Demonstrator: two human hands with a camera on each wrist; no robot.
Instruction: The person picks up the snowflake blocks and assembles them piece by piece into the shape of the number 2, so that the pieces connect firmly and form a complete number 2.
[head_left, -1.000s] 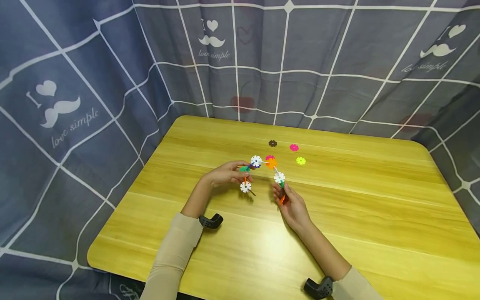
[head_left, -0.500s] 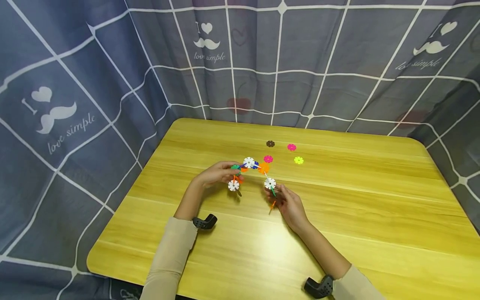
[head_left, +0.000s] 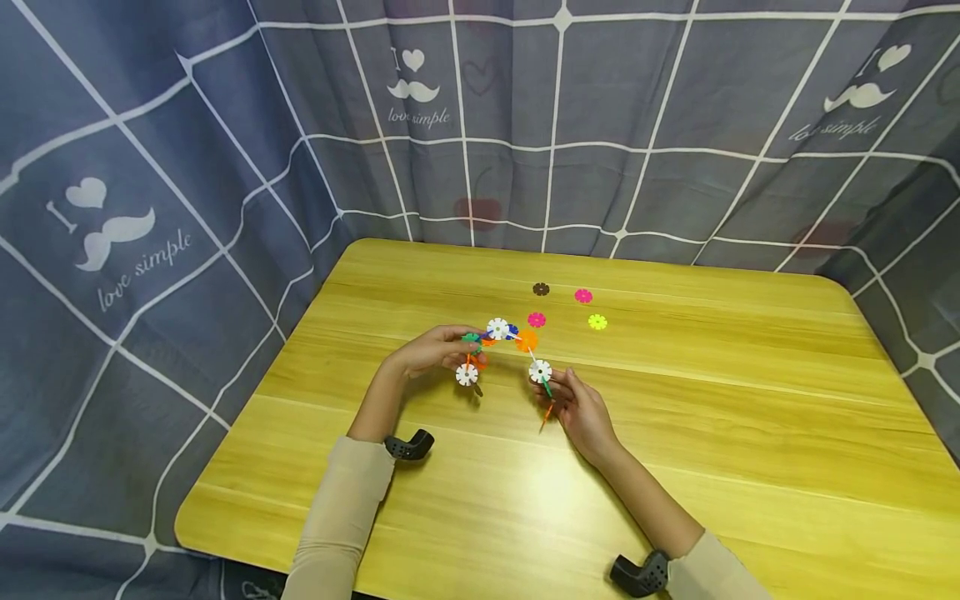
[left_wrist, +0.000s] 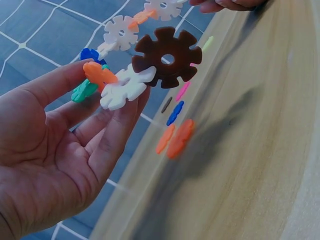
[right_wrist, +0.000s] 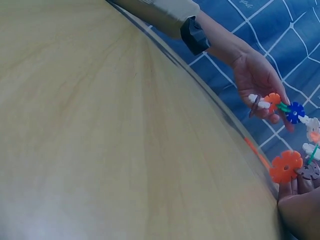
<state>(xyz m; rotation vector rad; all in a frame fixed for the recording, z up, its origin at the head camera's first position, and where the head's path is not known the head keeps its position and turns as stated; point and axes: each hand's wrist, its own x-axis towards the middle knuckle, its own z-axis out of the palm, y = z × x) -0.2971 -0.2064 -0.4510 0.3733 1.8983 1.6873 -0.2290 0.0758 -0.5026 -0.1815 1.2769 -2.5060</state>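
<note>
A chain of notched plastic discs point(head_left: 498, 329) in several colours arches between my hands. In the head view my left hand point(head_left: 429, 350) pinches its left part by a green disc point(head_left: 471, 342). A white disc point(left_wrist: 125, 90) and a dark brown disc point(left_wrist: 168, 57) at that end stick out past the left fingers in the left wrist view. On the right, my right hand point(head_left: 588, 417) holds the other end, below a white disc point(head_left: 540, 372). An orange disc point(right_wrist: 286, 166) ends the chain there; the right wrist view shows the fingers partly behind it and a greyish disc point(right_wrist: 310, 171).
Loose discs lie on the wooden table point(head_left: 675, 400) beyond the chain: brown point(head_left: 541, 289), two pink point(head_left: 583, 296) and yellow point(head_left: 597, 322). A blue disc point(left_wrist: 175, 113) and orange discs point(left_wrist: 181, 139) also lie there. A checked curtain point(head_left: 525, 125) hangs behind the table.
Early in the last second the chain and left hand shifted left, and the right end disc came further out from the right fingers. In the last half second they have barely moved.
</note>
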